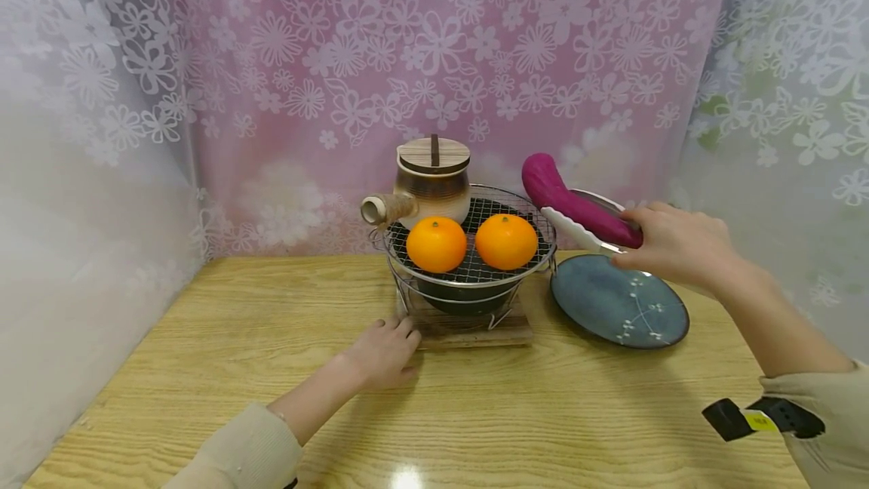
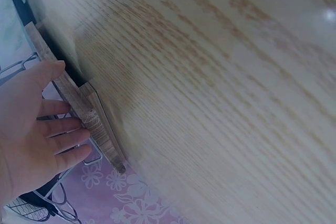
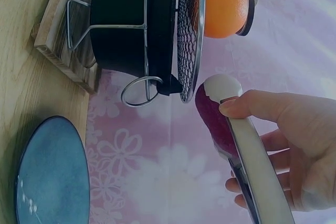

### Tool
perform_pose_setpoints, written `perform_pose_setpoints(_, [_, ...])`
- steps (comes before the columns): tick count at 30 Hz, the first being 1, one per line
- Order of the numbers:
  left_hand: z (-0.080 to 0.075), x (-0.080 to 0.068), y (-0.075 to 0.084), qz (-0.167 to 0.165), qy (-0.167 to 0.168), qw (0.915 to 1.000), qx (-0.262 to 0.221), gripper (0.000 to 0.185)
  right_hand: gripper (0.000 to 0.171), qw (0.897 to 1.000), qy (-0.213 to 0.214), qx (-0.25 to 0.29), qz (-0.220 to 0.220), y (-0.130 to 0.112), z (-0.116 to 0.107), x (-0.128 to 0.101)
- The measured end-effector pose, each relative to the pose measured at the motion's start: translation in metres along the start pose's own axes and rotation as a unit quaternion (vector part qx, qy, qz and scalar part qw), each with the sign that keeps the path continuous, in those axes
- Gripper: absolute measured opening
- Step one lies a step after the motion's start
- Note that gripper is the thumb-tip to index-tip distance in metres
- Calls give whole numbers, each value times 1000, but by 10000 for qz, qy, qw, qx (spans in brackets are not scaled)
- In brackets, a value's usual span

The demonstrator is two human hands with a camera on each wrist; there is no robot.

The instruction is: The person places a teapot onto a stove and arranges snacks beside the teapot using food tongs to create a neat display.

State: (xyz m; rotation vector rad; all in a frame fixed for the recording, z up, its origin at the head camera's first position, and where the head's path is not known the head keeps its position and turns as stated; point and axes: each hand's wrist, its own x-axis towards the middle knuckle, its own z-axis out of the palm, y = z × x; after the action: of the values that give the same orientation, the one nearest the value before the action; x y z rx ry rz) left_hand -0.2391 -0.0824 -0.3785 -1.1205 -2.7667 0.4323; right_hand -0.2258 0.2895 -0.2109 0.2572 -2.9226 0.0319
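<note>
Gripped in tongs [image 1: 577, 226] by the right hand [image 1: 675, 241], the purple sweet potato [image 1: 570, 198] looks firm, smooth and likely slippery, best clamped mid-length, while the left hand [image 1: 380, 353] rests open against the wooden base [image 1: 475, 332].

A round wire grill [image 1: 475, 211] sits at the centre of the frame over a black bowl [image 1: 468, 299]. Two oranges, one on the left [image 1: 436, 244] and one on the right [image 1: 505, 241], lie side by side on its mesh, with a brown ceramic teapot [image 1: 429, 183] with a wooden lid and a side handle behind them. A blue plate [image 1: 618, 300] lies just right of the grill on the light wooden table [image 1: 543, 413], and a pink and white flowered curtain [image 1: 407, 44] fills the upper half of the frame.
</note>
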Motion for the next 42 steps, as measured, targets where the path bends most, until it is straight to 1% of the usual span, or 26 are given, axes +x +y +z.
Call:
perform_pose_setpoints(10, [-1,-1,1,19,128,9999,44,48,60,9999,-56,58,-84,-7,0,9])
perform_pose_setpoints(18, [0,-1,1,19,158,9999,32,47,57,9999,18,12,-115,-13,-1,14])
perform_pose_setpoints(21, [1,-1,1,25,164,9999,25,47,54,9999,14,14,-143,-15,-1,15])
perform_pose_setpoints(30, [2,0,1,37,188,9998,52,47,52,9999,-41,-11,-143,-24,-3,19])
perform_pose_setpoints(42, [1,0,1,34,196,9998,88,44,48,9996,-30,51,-278,-29,-1,25])
